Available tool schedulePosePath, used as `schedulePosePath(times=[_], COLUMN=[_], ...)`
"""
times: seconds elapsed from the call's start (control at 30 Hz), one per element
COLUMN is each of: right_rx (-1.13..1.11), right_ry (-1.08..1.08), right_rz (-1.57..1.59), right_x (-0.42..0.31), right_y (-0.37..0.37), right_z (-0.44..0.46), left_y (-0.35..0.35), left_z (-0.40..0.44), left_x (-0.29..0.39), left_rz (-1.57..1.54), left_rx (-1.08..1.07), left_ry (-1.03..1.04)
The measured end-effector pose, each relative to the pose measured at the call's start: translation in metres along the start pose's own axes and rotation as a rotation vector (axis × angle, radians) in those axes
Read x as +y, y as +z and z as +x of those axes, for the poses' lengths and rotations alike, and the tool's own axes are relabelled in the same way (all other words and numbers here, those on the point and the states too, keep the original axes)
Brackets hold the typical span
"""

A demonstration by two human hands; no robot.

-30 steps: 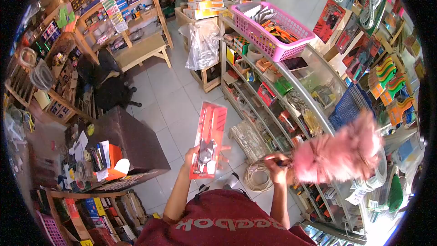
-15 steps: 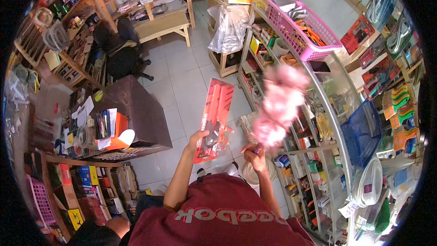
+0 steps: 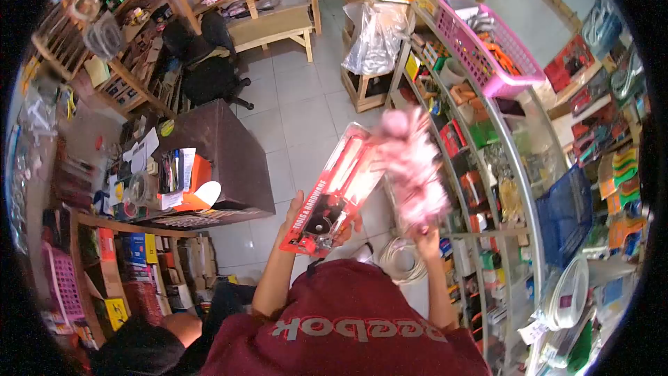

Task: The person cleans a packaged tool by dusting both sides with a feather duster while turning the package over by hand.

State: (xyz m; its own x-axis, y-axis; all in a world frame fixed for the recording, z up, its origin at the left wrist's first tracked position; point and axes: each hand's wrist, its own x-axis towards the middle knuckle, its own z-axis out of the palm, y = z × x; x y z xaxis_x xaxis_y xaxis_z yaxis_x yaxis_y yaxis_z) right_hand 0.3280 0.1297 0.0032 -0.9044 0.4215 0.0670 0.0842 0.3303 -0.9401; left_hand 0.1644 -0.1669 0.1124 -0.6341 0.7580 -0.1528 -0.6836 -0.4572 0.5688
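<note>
A red tool package [image 3: 332, 195] with a clear plastic front is in my left hand [image 3: 295, 213], its lower end gripped between thumb and fingers. It tilts up to the right, with the printed words "TOOLS & HARDWARE" along its side. My right hand [image 3: 426, 238] is closed round the base of a fluffy pink duster [image 3: 417, 174], which is blurred by motion. The duster's upper end lies against or very near the package's upper right edge; whether they touch I cannot tell.
On the right a glass display counter [image 3: 518, 188] carries a pink basket [image 3: 487, 56] of tools. A dark desk [image 3: 233, 160] and a black chair [image 3: 212, 76] stand at left. Coiled cable [image 3: 402, 261] lies near my feet. Another person's knee [image 3: 182, 327] shows at lower left.
The duster has swung from the right side leftward to the package. The package has gone from nearly upright to tilted right. The view has shifted, and the knee at lower left has come into view.
</note>
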Motion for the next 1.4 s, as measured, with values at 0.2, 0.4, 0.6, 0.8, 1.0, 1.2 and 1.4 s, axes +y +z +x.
schedulePosePath(times=[0.2, 0.4, 0.6, 0.8, 1.0, 1.2, 1.4], right_rx=[-0.026, 0.006, 0.19, 0.256, 0.201, 0.147, 0.134], right_ry=[-0.178, -0.219, -0.069, 0.138, 0.014, -0.131, -0.123], right_rz=[-0.346, -0.397, -0.343, -0.38, -0.41, -0.42, -0.365], right_x=[0.001, -0.001, 0.023, 0.026, 0.035, -0.001, 0.039], right_y=[-0.05, -0.081, -0.111, -0.136, -0.135, -0.125, -0.124], right_z=[-0.008, -0.027, -0.048, -0.068, -0.066, -0.029, 0.006], left_y=[0.003, 0.016, 0.042, 0.07, 0.103, 0.032, 0.004], left_z=[0.011, 0.042, 0.07, 0.096, 0.095, 0.097, 0.101], left_x=[-0.006, -0.024, -0.055, -0.077, -0.079, -0.074, -0.061], left_rz=[0.099, -0.115, -0.312, -0.285, -0.061, 0.248, 0.167], left_rx=[0.22, -0.099, -0.422, -0.445, 0.168, -0.174, -0.441], left_ry=[-0.007, -0.114, -0.357, -0.518, -0.402, -0.398, -0.479])
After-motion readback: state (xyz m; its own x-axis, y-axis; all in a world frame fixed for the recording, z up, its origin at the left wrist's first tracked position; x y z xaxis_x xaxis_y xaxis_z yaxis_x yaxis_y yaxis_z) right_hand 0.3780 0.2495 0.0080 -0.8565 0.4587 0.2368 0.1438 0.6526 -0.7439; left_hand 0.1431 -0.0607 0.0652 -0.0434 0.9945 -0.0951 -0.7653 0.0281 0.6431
